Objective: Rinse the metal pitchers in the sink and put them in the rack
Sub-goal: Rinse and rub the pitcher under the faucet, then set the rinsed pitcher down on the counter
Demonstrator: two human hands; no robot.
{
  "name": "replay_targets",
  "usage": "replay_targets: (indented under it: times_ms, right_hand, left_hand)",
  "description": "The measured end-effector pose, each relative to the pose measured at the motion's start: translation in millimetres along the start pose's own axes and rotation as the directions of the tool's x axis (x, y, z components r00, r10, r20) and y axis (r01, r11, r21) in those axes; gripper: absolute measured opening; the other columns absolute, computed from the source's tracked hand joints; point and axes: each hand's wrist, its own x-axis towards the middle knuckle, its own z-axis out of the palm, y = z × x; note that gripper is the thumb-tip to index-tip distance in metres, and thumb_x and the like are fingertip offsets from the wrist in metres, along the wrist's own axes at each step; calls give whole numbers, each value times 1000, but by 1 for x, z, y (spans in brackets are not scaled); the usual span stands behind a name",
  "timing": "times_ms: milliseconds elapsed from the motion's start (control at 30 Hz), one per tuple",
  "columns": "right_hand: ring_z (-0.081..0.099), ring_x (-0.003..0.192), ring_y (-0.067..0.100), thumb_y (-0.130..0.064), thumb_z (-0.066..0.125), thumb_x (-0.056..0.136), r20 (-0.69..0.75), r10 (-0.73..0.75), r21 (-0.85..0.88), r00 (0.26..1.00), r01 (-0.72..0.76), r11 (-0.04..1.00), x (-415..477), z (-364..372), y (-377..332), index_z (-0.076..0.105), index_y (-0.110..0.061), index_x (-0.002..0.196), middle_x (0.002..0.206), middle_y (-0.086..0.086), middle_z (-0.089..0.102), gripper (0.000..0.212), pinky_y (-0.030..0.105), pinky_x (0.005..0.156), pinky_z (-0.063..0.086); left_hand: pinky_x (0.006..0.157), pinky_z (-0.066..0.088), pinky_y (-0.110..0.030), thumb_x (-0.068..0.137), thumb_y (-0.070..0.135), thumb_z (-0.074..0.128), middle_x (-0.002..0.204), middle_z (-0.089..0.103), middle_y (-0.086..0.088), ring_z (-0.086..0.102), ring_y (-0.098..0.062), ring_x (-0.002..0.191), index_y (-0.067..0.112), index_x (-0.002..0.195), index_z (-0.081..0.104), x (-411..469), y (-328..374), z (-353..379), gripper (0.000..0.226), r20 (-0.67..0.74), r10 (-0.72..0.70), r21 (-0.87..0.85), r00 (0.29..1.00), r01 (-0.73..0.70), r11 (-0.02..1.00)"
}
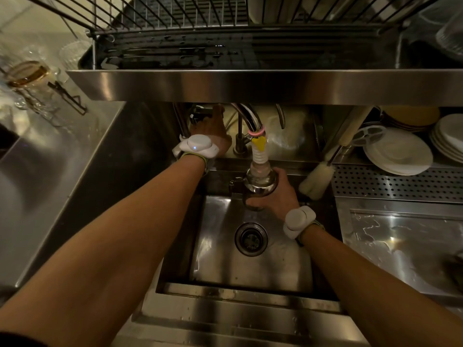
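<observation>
Under the tap's white ribbed nozzle [260, 156], your right hand [281, 196] grips the metal pitcher [260, 182], fingers curled round its body. It is held above the back of the sink [220, 251], its mouth up against the nozzle. Your left hand [213, 128] reaches to the tap handle [196, 113] at the back. Its fingers run under the shelf edge there, so you cannot tell whether they hold the handle or only touch it. Below the pitcher sits the drain [251, 238], on a wet sink floor. A pale bottle brush [317, 181] leans just right of the sink, and stacked white plates [398, 152] lie beyond it. Overhead, the wire rack [190, 18] stands on a wet tray.
</observation>
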Motion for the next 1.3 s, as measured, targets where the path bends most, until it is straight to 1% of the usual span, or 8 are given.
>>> replay_targets:
  times_ms: [600, 733, 833, 933, 1000, 1100, 1200, 1300]
  right_hand:
    - [55, 119, 24, -12, 91, 55, 10, -6, -17, 1000, 6, 1000, -5, 0, 2, 33, -12, 139, 131, 7, 57, 101, 27, 97, 44]
    - [55, 118, 21, -12, 91, 54, 6, -10, -35, 1000, 10, 999, -5, 1, 2, 36, -13, 137, 129, 6, 57, 99, 23, 94, 42]
    - [51, 123, 24, -18, 92, 49, -5, -22, -87, 1000, 21, 996, -5, 2, 3, 41, -14, 134, 130, 7, 55, 100, 34, 102, 44]
    - [49, 123, 25, -21, 92, 46, 14, -10, -122, 1000, 12, 992, -7, 2, 5, 43, -16, 132, 129, 5, 55, 98, 44, 105, 43]
    - [53, 120, 23, -25, 92, 43, 48, -11, -158, 999, 18, 987, -9, 1, 6, 46, -21, 130, 126, 1, 59, 99, 44, 104, 44]
    - [54, 119, 22, -33, 89, 38, 181, -14, -194, 983, 49, 980, -13, 0, 6, 43, -24, 133, 125, -2, 59, 106, 48, 106, 40]
    - [54, 118, 21, -12, 90, 49, 258, -8, -174, 966, 54, 983, -15, -1, 8, 39, -17, 137, 125, 1, 57, 102, 42, 106, 40]
    - [52, 121, 22, 1, 86, 54, 273, 33, -93, 961, -7, 996, -17, -2, 13, 30, -16, 143, 130, 4, 53, 106, 33, 101, 44]
  left_hand:
    - [88, 45, -43, 77, 22, 60, 123, 57, -14, 57, -37, 109, 24, 129, 32, -3, -13, 3, 58, 36, 12, -103, 999, -9, 995]
    - [92, 42, -45, 81, 20, 59, 129, 53, -15, 52, -39, 117, 25, 139, 27, -9, -16, 1, 67, 59, 48, -119, 997, -41, 992]
    - [99, 43, -43, 83, 16, 60, 140, 47, -15, 47, -37, 125, 21, 149, 16, -24, -18, 2, 79, 2, 60, -230, 998, -58, 971]
    - [89, 46, -35, 87, 13, 57, 123, 57, -19, 57, -35, 112, 6, 134, 39, -48, -19, 12, 50, -84, -47, -339, 995, 16, 941]
    - [86, 46, -33, 90, 17, 54, 115, 63, -16, 61, -32, 107, 8, 120, 53, -64, -19, 27, 31, 125, -119, -358, 985, 156, 921]
    - [89, 49, -29, 96, 34, 49, 118, 66, -11, 63, -24, 108, 13, 119, 60, -88, -11, 49, 33, 511, 24, -471, 859, 256, 844]
    - [88, 45, -26, 99, 40, 41, 127, 61, -10, 58, -25, 117, 13, 130, 54, -101, 4, 58, 44, 602, 92, -532, 793, 313, 787]
    - [91, 44, -28, 97, 32, 49, 113, 62, -7, 60, -23, 111, 7, 126, 57, -100, 5, 66, 39, 608, 56, -501, 792, 329, 801]
